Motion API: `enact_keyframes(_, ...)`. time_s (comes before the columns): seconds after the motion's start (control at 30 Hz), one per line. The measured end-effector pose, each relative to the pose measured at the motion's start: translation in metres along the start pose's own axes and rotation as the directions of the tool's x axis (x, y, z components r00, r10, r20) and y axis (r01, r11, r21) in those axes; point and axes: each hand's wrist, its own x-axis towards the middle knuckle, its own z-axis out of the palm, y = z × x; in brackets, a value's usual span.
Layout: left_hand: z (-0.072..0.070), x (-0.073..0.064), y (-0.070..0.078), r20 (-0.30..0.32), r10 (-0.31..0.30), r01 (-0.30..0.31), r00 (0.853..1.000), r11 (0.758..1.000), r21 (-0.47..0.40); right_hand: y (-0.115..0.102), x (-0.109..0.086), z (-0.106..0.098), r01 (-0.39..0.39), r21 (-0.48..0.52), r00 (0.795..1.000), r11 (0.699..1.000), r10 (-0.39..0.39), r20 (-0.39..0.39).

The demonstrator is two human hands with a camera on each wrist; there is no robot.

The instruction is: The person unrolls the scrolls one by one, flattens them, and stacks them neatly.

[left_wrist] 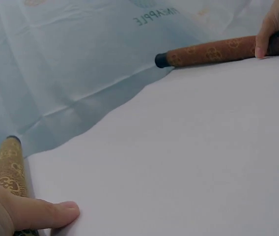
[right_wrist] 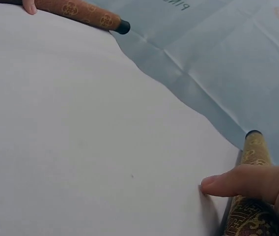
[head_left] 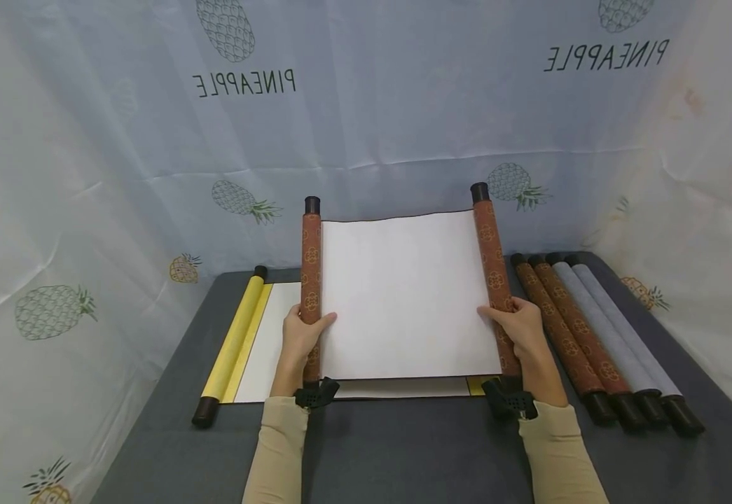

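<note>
Between my two hands a brown scroll with gold flower patterns is held partly unrolled, its blank white sheet (head_left: 410,294) facing me. My left hand (head_left: 299,339) grips the left roll (head_left: 312,259), thumb lying over the sheet's edge. My right hand (head_left: 523,325) grips the right roll (head_left: 490,245) in the same way, and that roll leans a little to the left at its top. Black knobs cap the upper ends of both rolls. Beneath the raised sheet, a yellow scroll (head_left: 236,339) lies unrolled on the dark table (head_left: 391,455), its middle mostly hidden.
To the right, two rolled brown scrolls (head_left: 570,343) and two rolled grey scrolls (head_left: 624,336) lie side by side with black end knobs. A white curtain (head_left: 372,126) printed with pineapples hangs behind the table and along both sides.
</note>
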Motion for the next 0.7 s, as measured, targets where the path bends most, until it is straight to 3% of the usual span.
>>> enact_keyframes(0.4, -0.0011, 0.0029, -0.0033, -0.030, 0.034, -0.035, 0.999, 0.999, -0.039, 0.0010, 0.0024, -0.0022, -0.074, 0.057, 0.997, 0.996, 0.073, 0.013)
enact_keyframes(0.7, -0.0036, 0.0020, -0.0018, -0.080, 0.077, -0.078, 0.994, 0.997, -0.018, 0.0025, 0.0018, -0.0031, -0.040, 0.064, 0.999, 0.997, 0.038, 0.024)
